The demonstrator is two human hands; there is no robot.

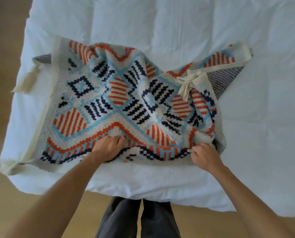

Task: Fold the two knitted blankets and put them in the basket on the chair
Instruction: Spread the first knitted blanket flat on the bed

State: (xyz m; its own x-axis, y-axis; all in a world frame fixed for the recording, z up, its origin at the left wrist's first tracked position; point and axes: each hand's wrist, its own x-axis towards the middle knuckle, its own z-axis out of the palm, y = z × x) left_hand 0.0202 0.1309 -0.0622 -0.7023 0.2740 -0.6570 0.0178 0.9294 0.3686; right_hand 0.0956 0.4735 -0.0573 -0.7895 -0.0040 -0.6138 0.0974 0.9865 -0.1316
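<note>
A knitted blanket (119, 100) with orange, navy and light-blue patterns on cream lies spread and rumpled on the white bed (177, 28). Its right side is folded over, showing a grey underside (224, 79) and a cream tassel (188, 83). My left hand (107, 147) grips the near edge of the blanket at its middle. Further right on the same near edge, my right hand (205, 155) pinches the bunched lower right corner. Neither a second blanket nor the basket and chair are in view.
The white duvet covers the whole bed, with its near edge (143, 191) just in front of my legs (136, 220). Tan floor (4, 194) shows on the left and below the bed.
</note>
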